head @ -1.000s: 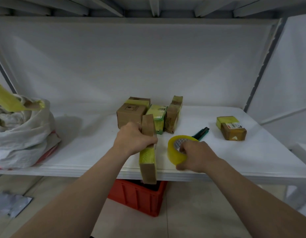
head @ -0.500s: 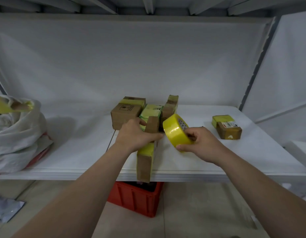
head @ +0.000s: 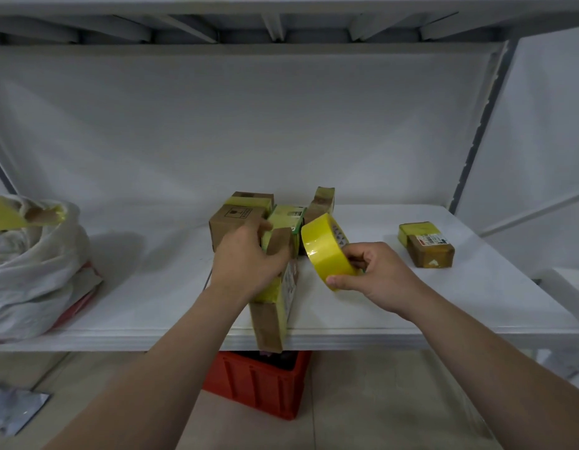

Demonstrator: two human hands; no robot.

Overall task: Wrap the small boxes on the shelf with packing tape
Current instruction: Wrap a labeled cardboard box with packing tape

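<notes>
My left grip (head: 249, 264) steadies a brown cardboard box (head: 269, 323) on edge on the white shelf (head: 444, 303) while my right grip (head: 377, 277) pinches the yellow tape roll (head: 327, 254), ready to wrap.

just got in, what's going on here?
A person is taping small boxes at a white shelf. The left hand grips a narrow cardboard box stood on edge at the shelf's front lip. The right hand holds a yellow tape roll in the air right beside it. Whether a strip runs from roll to box is not visible. Behind sit three more boxes; taped boxes lie apart at the right.
</notes>
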